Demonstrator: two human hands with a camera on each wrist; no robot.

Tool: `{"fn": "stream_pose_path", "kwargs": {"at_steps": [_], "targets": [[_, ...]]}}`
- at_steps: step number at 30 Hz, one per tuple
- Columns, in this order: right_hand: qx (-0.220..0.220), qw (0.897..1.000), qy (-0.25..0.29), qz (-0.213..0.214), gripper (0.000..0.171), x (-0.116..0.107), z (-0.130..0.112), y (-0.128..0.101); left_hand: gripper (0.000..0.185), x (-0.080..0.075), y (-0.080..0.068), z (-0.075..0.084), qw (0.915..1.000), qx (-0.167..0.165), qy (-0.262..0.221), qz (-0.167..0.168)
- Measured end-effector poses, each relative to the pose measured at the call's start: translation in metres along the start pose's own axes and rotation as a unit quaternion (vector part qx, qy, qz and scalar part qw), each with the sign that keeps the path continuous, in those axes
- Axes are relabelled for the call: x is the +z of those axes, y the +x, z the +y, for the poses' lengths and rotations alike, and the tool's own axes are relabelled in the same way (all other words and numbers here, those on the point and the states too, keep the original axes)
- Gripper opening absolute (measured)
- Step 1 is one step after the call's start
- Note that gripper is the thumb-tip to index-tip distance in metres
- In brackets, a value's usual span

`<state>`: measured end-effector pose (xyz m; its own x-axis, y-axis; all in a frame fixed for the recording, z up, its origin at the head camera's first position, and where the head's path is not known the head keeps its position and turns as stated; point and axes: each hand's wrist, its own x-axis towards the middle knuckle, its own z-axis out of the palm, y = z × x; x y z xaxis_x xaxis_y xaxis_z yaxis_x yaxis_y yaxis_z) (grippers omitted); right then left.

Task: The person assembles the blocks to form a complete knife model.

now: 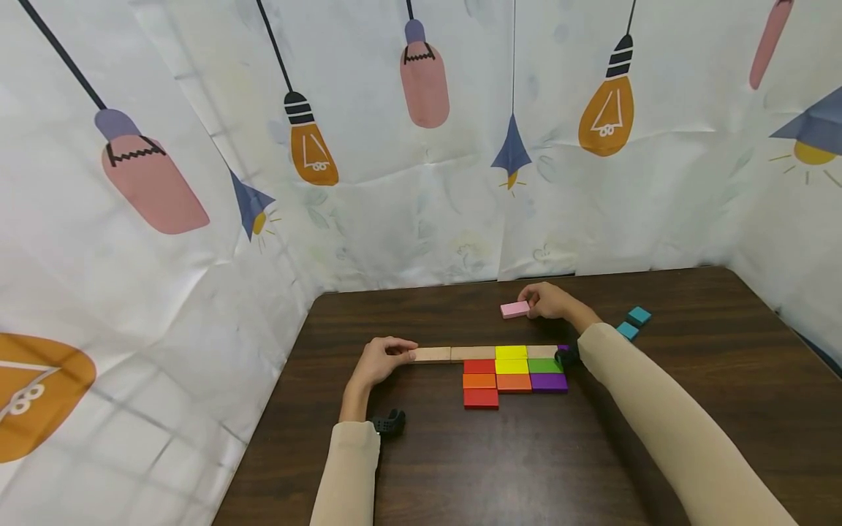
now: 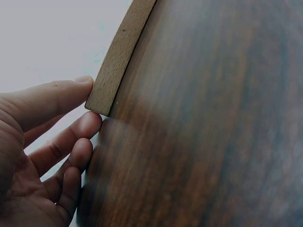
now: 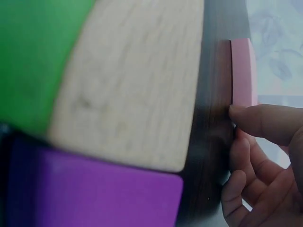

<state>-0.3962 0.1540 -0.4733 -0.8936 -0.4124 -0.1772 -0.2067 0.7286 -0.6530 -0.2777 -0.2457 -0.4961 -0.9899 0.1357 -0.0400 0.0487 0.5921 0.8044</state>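
Note:
My left hand (image 1: pixel 378 361) pinches the left end of a plain wooden block (image 1: pixel 430 355), thumb and index finger at its end in the left wrist view. This block lies at the left of a row with another wooden block (image 1: pixel 472 353), a yellow block (image 1: pixel 511 353) and a third wooden block (image 1: pixel 541 352). Farther back on the table, my right hand (image 1: pixel 552 300) pinches the right end of a pink block (image 1: pixel 514 310). The thumb rests against the pink block's near side in the right wrist view.
Below the row lie red (image 1: pixel 480 398), orange (image 1: pixel 512 383), green (image 1: pixel 542 365) and purple (image 1: pixel 549 383) blocks, set edge to edge. Two teal blocks (image 1: pixel 639 315) lie by the right forearm. A printed curtain (image 1: pixel 421 219) hangs behind the dark wooden table (image 1: pixel 500 467).

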Motion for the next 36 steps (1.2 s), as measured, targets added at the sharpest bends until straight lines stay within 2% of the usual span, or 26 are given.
{"fn": "stream_pose_path", "kwargs": {"at_steps": [9,15,24,36], "targets": [[-0.017,0.999,-0.027,0.005,0.029,-0.002,0.002,-0.008,0.016,0.000,-0.001,0.001,1.0000,-0.002,-0.005,-0.003],[-0.041,0.998,-0.027,0.028,0.025,-0.009,0.000,-0.023,0.016,0.000,-0.001,0.002,1.0000,0.003,-0.002,-0.004],[-0.100,0.991,-0.035,0.076,0.023,-0.013,-0.009,-0.063,0.017,0.001,-0.002,0.002,1.0000,0.006,0.002,-0.003],[-0.107,0.989,-0.006,0.098,0.025,0.008,-0.021,-0.116,0.016,0.000,-0.002,0.002,1.0000,0.005,-0.001,-0.002]]}}
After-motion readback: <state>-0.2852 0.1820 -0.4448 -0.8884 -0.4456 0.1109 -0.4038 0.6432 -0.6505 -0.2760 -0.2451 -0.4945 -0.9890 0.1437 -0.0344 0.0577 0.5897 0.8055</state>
